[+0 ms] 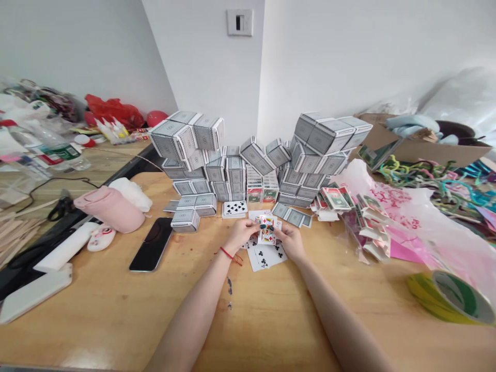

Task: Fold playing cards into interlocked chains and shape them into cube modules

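Observation:
Both my hands meet over the wooden table (271,310), holding a small fan of playing cards (268,230) face up, a court card on top. My left hand (241,235), with a red string at its wrist, pinches the fan's left edge. My right hand (290,241) grips the right edge, fingers curled. Under my hands a few loose cards (264,257) lie face up, showing clubs. A spade card (234,208) lies just beyond them.
A wall of grey card boxes (248,160) is stacked behind the hands. A black phone (152,244), a pink roll (110,208) and white objects lie to the left. Opened card packs (360,212), pink plastic and a tape roll (451,297) are on the right.

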`<state>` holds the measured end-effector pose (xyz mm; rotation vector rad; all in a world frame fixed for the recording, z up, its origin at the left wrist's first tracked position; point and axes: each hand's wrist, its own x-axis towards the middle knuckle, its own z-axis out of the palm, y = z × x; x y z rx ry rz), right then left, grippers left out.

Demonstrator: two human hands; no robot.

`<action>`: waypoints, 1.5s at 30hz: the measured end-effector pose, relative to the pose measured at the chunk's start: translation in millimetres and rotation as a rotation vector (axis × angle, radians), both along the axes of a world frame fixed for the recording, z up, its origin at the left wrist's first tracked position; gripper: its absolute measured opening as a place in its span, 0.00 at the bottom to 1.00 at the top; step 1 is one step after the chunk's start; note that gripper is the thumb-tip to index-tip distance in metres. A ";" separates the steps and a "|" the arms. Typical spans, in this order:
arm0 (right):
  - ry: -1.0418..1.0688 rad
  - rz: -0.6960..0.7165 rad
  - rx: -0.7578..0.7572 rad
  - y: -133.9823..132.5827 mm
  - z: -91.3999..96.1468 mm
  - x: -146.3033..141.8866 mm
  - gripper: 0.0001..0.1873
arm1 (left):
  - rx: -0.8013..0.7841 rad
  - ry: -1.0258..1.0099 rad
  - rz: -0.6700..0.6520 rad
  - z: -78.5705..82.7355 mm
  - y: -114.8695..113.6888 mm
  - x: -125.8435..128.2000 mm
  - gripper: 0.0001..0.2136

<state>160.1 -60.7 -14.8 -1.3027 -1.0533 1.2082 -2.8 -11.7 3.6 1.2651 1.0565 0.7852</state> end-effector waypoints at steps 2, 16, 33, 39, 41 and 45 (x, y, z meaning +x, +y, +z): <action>-0.021 -0.007 -0.005 0.6 -0.8 0.0 0.23 | 0.029 0.007 0.012 0.1 -1.0 0.7 0.17; -0.008 -0.024 0.002 3.3 -3.3 -2.5 0.25 | 0.345 0.224 0.071 -2.9 -6.6 7.2 0.12; -0.204 -0.084 0.029 2.1 -5.4 -8.0 0.22 | 0.527 0.509 0.188 -6.7 -14.1 13.6 0.21; -0.235 -0.075 0.021 2.4 -3.8 -10.1 0.25 | 0.523 0.458 0.197 -5.5 -13.3 13.7 0.22; -0.211 -0.056 0.012 2.5 -3.0 -10.8 0.24 | 0.531 0.460 0.186 -6.0 -13.2 13.6 0.22; -0.154 -0.047 0.017 2.6 -0.6 -10.6 0.23 | 0.546 0.494 0.167 -9.0 -13.3 13.2 0.22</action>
